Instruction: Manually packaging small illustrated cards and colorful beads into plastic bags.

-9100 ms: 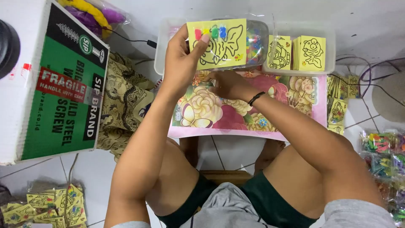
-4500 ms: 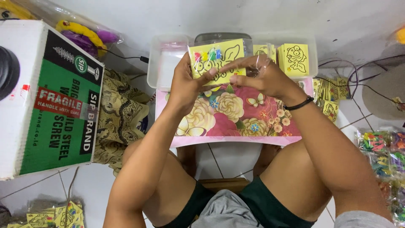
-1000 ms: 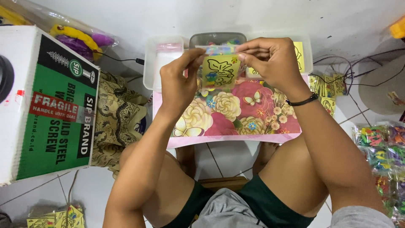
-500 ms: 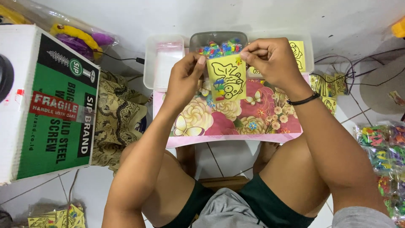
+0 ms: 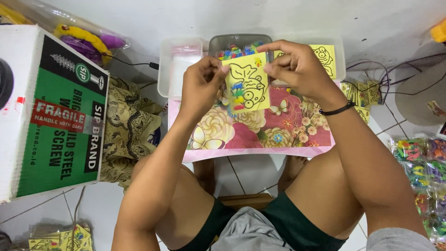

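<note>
While held upright between both hands, yellow card [image 5: 246, 83], left hand [image 5: 200, 86] fingers pinching its left edge, right hand [image 5: 297, 67] fingers gripping its top right corner, floral board [image 5: 251, 125] beneath.

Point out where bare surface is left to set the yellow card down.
Most room is on the floral board, in front of the left hand and right hand holding the yellow card. Bare floor tile lies beside the cardboard box. The clear trays behind are crowded.

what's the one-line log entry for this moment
left hand: holds yellow card | right hand: pinches card top | below: floral tray
</note>
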